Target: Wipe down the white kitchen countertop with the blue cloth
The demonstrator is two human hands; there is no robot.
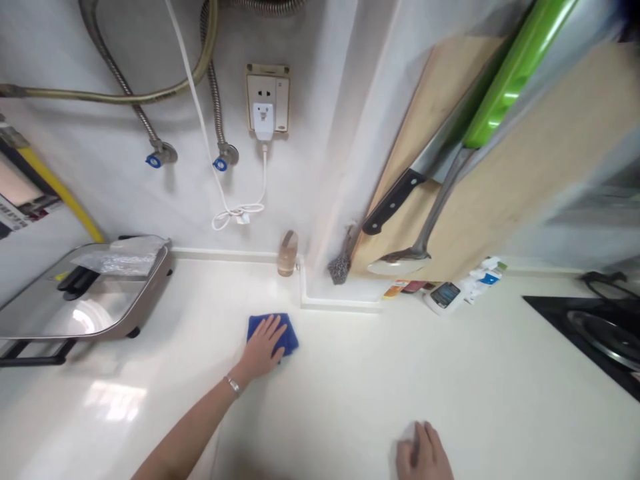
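My left hand (261, 348), with a silver bracelet (232, 385) at the wrist, lies flat on a folded blue cloth (291, 337). Its fingers are spread and press the cloth onto the white countertop (340, 387). Just beyond the cloth, a small clear bottle or jar (287, 253) stands in the corner by the wall. My right hand (425, 453) is at the bottom edge of the view, low over the counter or touching it. Its fingers are loosely bent, the thumb is a little apart, and I see nothing in it.
An electric pan with a glass lid (95, 313) stands on the left. Wooden board (465, 220), knife (395, 200), ladle (440, 200) and scrubber (341, 267) hang on the right. Behind lie bottles (443, 297); a black stove (590, 327) sits far right. A plug (263, 119) is in the wall socket.
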